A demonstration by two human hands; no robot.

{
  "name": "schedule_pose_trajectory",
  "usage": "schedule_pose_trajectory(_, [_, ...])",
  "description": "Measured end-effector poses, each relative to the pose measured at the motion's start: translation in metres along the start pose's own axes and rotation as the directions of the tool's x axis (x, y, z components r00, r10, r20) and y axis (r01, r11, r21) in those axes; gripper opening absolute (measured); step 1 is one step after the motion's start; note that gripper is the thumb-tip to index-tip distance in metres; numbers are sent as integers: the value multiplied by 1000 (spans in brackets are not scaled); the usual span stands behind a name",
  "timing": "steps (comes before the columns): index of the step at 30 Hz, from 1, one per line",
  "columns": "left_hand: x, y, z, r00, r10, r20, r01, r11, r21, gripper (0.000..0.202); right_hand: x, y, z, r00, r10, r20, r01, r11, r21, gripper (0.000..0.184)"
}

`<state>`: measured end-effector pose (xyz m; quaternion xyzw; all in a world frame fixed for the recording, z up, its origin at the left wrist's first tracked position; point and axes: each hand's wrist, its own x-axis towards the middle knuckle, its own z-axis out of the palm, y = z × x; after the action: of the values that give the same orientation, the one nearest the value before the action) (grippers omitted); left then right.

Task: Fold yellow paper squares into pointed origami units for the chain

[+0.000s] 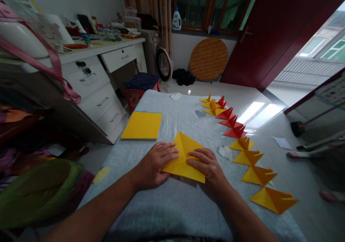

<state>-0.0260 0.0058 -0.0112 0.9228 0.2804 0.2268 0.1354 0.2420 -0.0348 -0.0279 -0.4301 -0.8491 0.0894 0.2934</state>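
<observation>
Between my hands is a yellow sheet of origami paper (181, 155), creased and turned cornerwise, its near edge raised a little off the cloth. My left hand (159, 161) grips its left corner, fingers on top and thumb at the near edge. On the right side, my right hand (206, 163) has its fingers over the paper, with the thumb hidden. A stack of square paper (142, 126), yellow on top, lies to the far left. Along the right edge runs a row of folded shapes, yellow ones (273, 200) nearer and red ones (235, 128) farther off.
A pale blue cloth (172, 206) covers the work surface. At the left stand a white desk (94, 87) with drawers and a stool (141, 82). A green basket (37, 191) is at lower left. A round wooden board (208, 58) leans by the far wall.
</observation>
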Motion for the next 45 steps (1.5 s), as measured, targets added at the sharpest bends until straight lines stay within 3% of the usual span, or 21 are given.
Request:
schedule_pose_trajectory(4, [1,-8,-5,999,-23,46,21,999,36,54,-2,3,-1,999,-5,36,6,1000,-29,33])
schedule_pose_trajectory(12, [-8,-5,-5,975,184,-127,-163,973,161,33,-7,5,-4,999,-11,-34,8,994,-105,34])
schedule_pose_trajectory(17, [-10,-2,-5,967,215,-135,-193,968,161,22,-5,5,-4,1000,14,28,-11,996,-87,38])
schedule_pose_trajectory(20, [-9,-1,-1,986,155,-66,-153,988,28,19,-3,5,-4,992,20,127,-22,1000,13,37])
schedule_pose_trajectory(23, [-7,1,3,998,-64,-9,60,972,-228,17,-2,4,-5,984,61,169,-78,992,96,38])
schedule_pose_trajectory(27, [-2,4,5,907,-406,109,410,797,-444,11,1,2,-7,979,171,114,-192,960,202,32])
schedule_pose_trajectory(29, [0,5,5,866,-488,110,477,739,-475,12,3,1,-6,965,246,90,-261,934,245,27])
schedule_pose_trajectory(32, [2,8,7,817,-574,55,529,708,-467,33,6,1,-3,913,402,74,-408,888,214,21])
schedule_pose_trajectory(36, [3,9,13,781,-624,-41,576,743,-342,56,11,1,5,834,550,33,-547,819,175,15])
schedule_pose_trajectory(39, [2,6,18,786,-600,-152,566,796,-214,55,14,-1,10,807,590,-6,-572,786,235,16])
schedule_pose_trajectory(42, [2,2,20,835,-517,-190,514,855,-70,37,14,-2,14,788,613,-67,-582,775,244,37])
schedule_pose_trajectory(45, [3,1,19,888,-433,-152,444,895,47,21,14,-2,17,797,596,-100,-574,799,180,37])
